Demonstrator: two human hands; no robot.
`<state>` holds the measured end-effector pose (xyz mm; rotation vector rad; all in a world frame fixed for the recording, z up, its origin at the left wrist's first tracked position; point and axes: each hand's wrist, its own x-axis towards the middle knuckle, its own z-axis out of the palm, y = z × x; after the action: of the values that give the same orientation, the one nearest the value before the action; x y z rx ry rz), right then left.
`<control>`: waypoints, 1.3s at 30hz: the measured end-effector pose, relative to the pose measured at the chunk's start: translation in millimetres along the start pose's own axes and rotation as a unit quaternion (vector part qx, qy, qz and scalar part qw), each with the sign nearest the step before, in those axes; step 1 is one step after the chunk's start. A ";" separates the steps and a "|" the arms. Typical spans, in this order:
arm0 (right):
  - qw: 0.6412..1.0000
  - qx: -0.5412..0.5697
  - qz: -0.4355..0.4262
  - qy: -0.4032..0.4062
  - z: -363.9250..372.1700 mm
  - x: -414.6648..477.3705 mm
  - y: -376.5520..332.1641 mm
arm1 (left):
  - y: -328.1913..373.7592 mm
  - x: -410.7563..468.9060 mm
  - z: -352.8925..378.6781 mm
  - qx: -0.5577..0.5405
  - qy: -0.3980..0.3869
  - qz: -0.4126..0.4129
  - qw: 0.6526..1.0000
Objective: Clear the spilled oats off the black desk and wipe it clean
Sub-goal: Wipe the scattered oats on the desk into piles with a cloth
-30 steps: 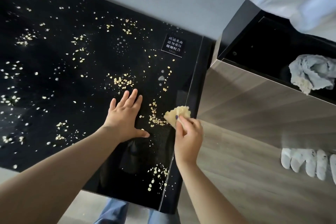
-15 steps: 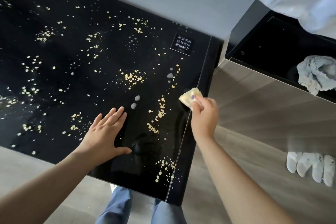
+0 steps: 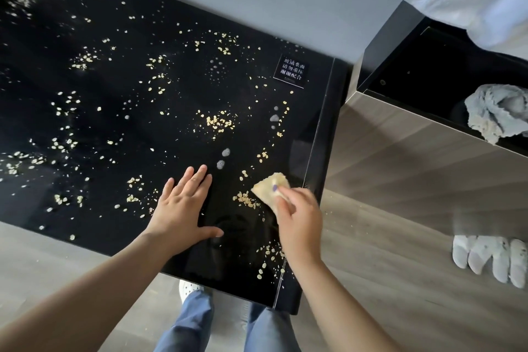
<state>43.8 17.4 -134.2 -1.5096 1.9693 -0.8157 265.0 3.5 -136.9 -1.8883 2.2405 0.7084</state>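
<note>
Right hand (image 3: 300,220) has dragged its yellow cloth (image 3: 264,187) back toward me. Half a second ago it was a lot closer to the white-lettered label (image 3: 291,71), now it's well below it, nosing into a small heap of flakes. Left hand (image 3: 183,206) hasn't really budged.

Going across: far left of the label the oats (image 3: 217,121) are still all over the black counter (image 3: 245,240), in loose clumps and singles, so I'd say this job is barely started. Below and left of the label the left hand lies palm down, fingers straight and a bit spread, holding nothing. Two damp-looking smudges (image 3: 223,158) sit between its fingertips and the label. Straight below the label, the right hand pinches the cloth between thumb and fingers, leading corner touching the heap.

Handling guess: the flakes look dry and weightless, and that glossy top looks slick, so they'll skitter if you flick them. No point picking them up one by one. Slow flat sweeps, herd them into a pile, then off the near edge into a cupped palm. The cloth looks soft and floppy, so I'd grip it at the bunched back edge and let the front lie flat.

Right of the label, a crumpled grey rag (image 3: 497,114) sits in an open black box, with white gloves (image 3: 488,257) on the floor below it.
</note>
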 end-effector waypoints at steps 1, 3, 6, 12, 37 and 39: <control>0.999 0.005 0.013 0.031 -9.6 -1.7 4.4 | -0.1 -0.1 0.1 0.002 0.001 0.000 1.000; 0.995 0.007 0.049 0.083 -27.9 -6.1 17.0 | 0.3 -0.2 0.0 0.001 0.001 0.001 1.000; 0.990 -0.015 0.094 0.107 -34.7 -11.3 35.3 | -0.4 -0.2 0.6 0.004 0.002 0.002 1.000; 0.984 -0.039 0.104 0.140 1.9 -30.6 25.3 | -2.0 0.5 4.4 0.004 0.011 0.006 1.000; 0.958 -0.015 0.153 0.240 27.1 -117.0 22.9 | -7.6 -0.9 5.7 0.066 0.019 0.026 0.997; 0.957 -0.022 0.151 0.246 37.8 -116.4 13.5 | -7.6 -0.2 6.0 0.073 0.016 0.029 0.997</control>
<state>90.1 127.3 -164.6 -1.0491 2.5098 -1.0908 271.1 5.4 -144.1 -1.7867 2.3048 0.5095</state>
